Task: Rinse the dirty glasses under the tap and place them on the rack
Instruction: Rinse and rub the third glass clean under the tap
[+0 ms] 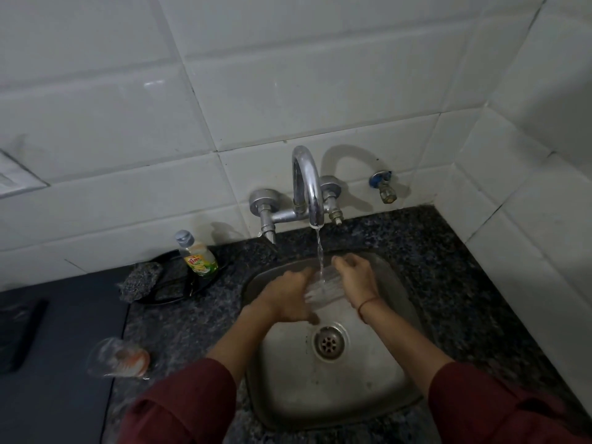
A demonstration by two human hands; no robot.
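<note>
Far left on the counter [448, 267], a second glass [118, 358] lies on its side with orange residue inside, well apart from the action. Beyond it sits a grey scrubber [139, 280], just beside a black wire rack [179, 291], and a soap bottle [197, 254] with a yellow label stands upright on that rack near the wall.

Now into the sink [336, 395]. The left hand [288, 298] comes in from the left, back upward, fingers curled over the left end of the glass [323, 286] and clamped on it. The glass lies crosswise between the two hands, roughly level, held above the basin on its far side, beyond the drain [329, 342]. The tap [307, 187] curves out from the tiled wall, and its thin stream [320, 251] drops straight onto the middle of the glass, between the two grips.

The glass is clear and ribbed with light streaks, wet all over; with water sheeting across it, I can't tell which end is the mouth.

On the right, the right hand [355, 280] cups the other end, fingers bent round it, thumb side up. A red thread [368, 304] circles that wrist. Maroon sleeves [179, 408] are pushed back on both forearms. Right of the tap, a small blue-collared valve [382, 185] pokes from the wall.
</note>
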